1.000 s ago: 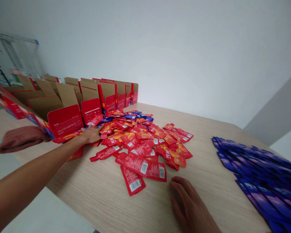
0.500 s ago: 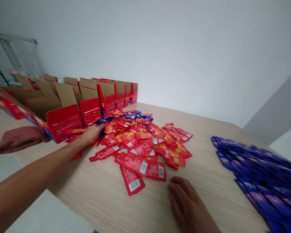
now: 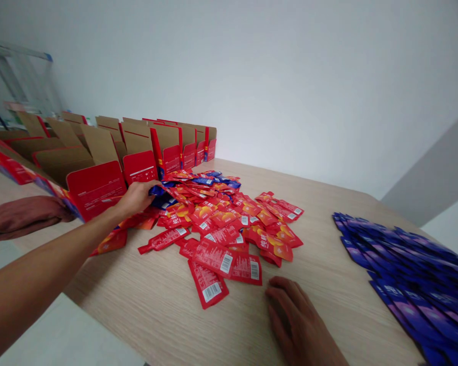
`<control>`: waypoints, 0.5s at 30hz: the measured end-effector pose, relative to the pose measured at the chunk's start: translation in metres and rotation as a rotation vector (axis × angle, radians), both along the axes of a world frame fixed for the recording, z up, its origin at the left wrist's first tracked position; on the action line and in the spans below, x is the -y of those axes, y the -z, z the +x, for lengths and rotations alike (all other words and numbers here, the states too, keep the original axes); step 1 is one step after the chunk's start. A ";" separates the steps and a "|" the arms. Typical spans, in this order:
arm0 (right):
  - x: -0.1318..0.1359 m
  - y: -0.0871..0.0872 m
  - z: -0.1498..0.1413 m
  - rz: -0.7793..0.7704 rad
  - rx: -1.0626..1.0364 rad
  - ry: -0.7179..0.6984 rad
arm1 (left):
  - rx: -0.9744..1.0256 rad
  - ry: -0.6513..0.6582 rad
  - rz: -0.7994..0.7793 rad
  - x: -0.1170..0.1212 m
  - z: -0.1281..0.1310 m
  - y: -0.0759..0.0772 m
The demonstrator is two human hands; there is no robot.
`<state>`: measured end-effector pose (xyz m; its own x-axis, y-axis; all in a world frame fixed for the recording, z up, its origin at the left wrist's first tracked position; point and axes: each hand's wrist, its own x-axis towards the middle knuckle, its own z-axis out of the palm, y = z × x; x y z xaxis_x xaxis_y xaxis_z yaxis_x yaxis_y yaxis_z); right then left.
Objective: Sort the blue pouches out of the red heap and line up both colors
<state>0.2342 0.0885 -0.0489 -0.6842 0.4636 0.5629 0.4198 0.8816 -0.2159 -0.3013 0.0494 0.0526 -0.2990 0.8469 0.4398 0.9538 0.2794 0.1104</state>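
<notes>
A heap of red sachets (image 3: 221, 223) with a few blue ones lies on the wooden table (image 3: 168, 315). My left hand (image 3: 136, 197) reaches far out to the heap's left edge, fingers closed on a blue sachet (image 3: 157, 190) lifted just off the pile, right beside an open red carton (image 3: 99, 185). My right hand (image 3: 295, 320) lies flat on the table near the front edge, fingers stretched out, holding nothing, just below the nearest red sachets.
A row of open red cartons (image 3: 168, 147) with brown flaps runs along the table's back left. A spread of blue sachets (image 3: 408, 279) covers the right side. A brownish-red cloth (image 3: 23, 216) lies at the far left.
My left hand has risen from pressing on the heap's left edge and moved back toward the cartons, now pinching a blue sachet. My right hand has stayed put.
</notes>
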 end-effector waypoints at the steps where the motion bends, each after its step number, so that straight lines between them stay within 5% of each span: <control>1: 0.000 -0.001 0.000 -0.005 0.002 -0.003 | 0.022 -0.002 0.026 0.000 0.000 -0.004; 15: 0.000 0.002 0.001 -0.063 0.043 0.002 | 0.152 -0.080 0.234 0.007 0.012 -0.056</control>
<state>0.2353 0.0884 -0.0506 -0.7061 0.4985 0.5029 0.4314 0.8660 -0.2528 -0.2892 0.0421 0.1084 -0.4382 0.6989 0.5653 0.8973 0.3032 0.3208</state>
